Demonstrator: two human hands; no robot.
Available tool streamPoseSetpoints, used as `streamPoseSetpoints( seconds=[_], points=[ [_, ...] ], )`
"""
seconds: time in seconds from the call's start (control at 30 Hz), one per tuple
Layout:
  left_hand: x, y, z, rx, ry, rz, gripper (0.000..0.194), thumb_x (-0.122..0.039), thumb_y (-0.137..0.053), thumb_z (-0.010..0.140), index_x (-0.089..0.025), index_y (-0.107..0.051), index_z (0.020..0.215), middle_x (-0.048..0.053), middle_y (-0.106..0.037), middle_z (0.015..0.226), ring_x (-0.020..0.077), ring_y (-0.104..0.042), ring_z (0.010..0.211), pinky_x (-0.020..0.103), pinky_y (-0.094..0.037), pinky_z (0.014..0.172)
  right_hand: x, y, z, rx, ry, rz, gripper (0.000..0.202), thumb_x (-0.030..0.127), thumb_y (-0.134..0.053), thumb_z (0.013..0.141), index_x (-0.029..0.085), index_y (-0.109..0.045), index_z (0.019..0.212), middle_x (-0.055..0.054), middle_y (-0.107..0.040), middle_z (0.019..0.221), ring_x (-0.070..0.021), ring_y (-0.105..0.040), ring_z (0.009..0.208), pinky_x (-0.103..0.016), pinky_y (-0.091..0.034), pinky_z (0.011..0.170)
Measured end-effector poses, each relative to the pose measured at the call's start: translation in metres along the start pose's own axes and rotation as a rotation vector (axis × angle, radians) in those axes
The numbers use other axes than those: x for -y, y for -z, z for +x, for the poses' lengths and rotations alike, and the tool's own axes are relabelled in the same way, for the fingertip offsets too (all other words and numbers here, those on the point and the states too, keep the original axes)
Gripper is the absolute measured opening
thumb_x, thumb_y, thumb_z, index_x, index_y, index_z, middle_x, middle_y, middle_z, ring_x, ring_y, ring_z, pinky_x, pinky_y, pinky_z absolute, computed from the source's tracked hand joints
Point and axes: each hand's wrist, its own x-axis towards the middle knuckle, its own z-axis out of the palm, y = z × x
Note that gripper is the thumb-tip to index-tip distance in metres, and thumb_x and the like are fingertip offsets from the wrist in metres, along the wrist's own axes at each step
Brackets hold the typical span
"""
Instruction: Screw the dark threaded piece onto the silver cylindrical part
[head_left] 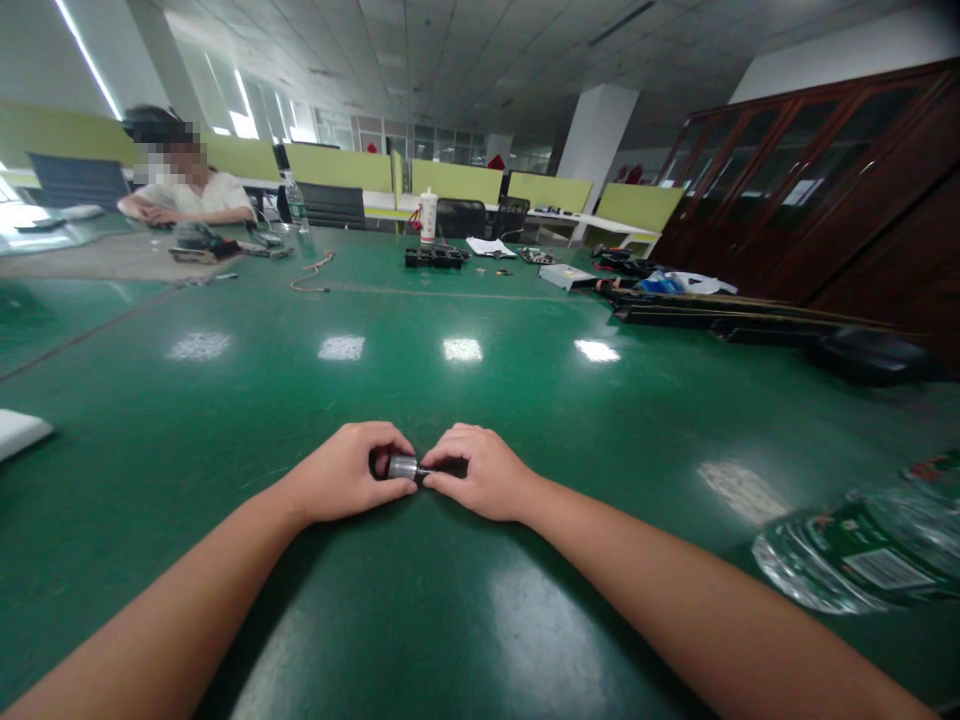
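A small silvery metal cylinder with a thin threaded shaft on its right side lies between my hands, just above or on the green table. My left hand wraps its thumb and fingers round the cylinder from the left. From the right, my right hand pinches the thin shaft between thumb and fingertips. The fingertips of both hands almost meet at the middle.
A large clear bottle lies at the right. White object at the left edge. Farther back are a black device, a white cup, a metal box, long dark bars and a seated person.
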Motion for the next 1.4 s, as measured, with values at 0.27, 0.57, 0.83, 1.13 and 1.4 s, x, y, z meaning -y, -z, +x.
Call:
streamPoseSetpoints(
  seconds=[0.27, 0.57, 0.83, 1.13, 1.4],
  points=[
    [-0.0001, 0.0012, 0.0007, 0.006, -0.003, 0.031, 0.022, -0.037, -0.072, 0.075, -0.019, -0.070, 0.087, 0.000, -0.063, 0.075, 0.0149, -0.057, 0.065, 0.024, -0.040, 0.060, 0.0011, -0.0002, -0.0003, 0.018, -0.009, -0.015, 0.015, 0.020, -0.076, 0.076, 0.020, -0.074, 0.091, -0.002, -0.070, 0.081, -0.0155, -0.060, 0.078, -0.029, -0.044, 0.075],
    [0.0020, 0.0012, 0.0009, -0.007, -0.030, 0.051, 0.026, -0.043, -0.071, 0.076, -0.018, -0.070, 0.085, 0.000, -0.062, 0.074, 0.0153, -0.056, 0.066, 0.024, -0.040, 0.061, 0.0021, -0.0002, -0.0004, 0.014, -0.015, -0.020, 0.012, 0.020, -0.071, 0.081, 0.020, -0.072, 0.094, -0.002, -0.069, 0.081, -0.0151, -0.059, 0.078, -0.029, -0.042, 0.076],
    [0.0029, 0.0016, -0.0004, 0.009, -0.027, 0.055, 0.026, -0.041, -0.070, 0.078, -0.018, -0.070, 0.088, 0.002, -0.063, 0.076, 0.0163, -0.057, 0.068, 0.025, -0.040, 0.062, 0.0016, -0.0002, -0.0006, 0.027, 0.000, -0.042, 0.013, 0.022, -0.072, 0.081, 0.019, -0.073, 0.094, -0.003, -0.069, 0.082, -0.0161, -0.058, 0.080, -0.029, -0.042, 0.076],
    [0.0031, 0.0000, 0.0018, 0.003, -0.023, 0.064, 0.026, -0.041, -0.070, 0.078, -0.017, -0.069, 0.085, 0.002, -0.061, 0.074, 0.0167, -0.055, 0.066, 0.026, -0.039, 0.061, 0.0017, 0.0002, 0.0007, 0.011, -0.009, -0.030, 0.011, 0.019, -0.073, 0.079, 0.018, -0.073, 0.090, -0.003, -0.067, 0.078, -0.0156, -0.057, 0.077, -0.028, -0.043, 0.073],
    [0.0033, 0.0007, 0.0008, -0.007, -0.014, 0.060, 0.025, -0.040, -0.072, 0.076, -0.017, -0.069, 0.085, 0.001, -0.061, 0.075, 0.0163, -0.056, 0.067, 0.026, -0.039, 0.062, 0.0009, -0.0005, -0.0007, -0.008, -0.021, -0.019, 0.011, 0.018, -0.075, 0.076, 0.017, -0.074, 0.088, -0.002, -0.068, 0.077, -0.0155, -0.058, 0.076, -0.028, -0.043, 0.073]
  ],
)
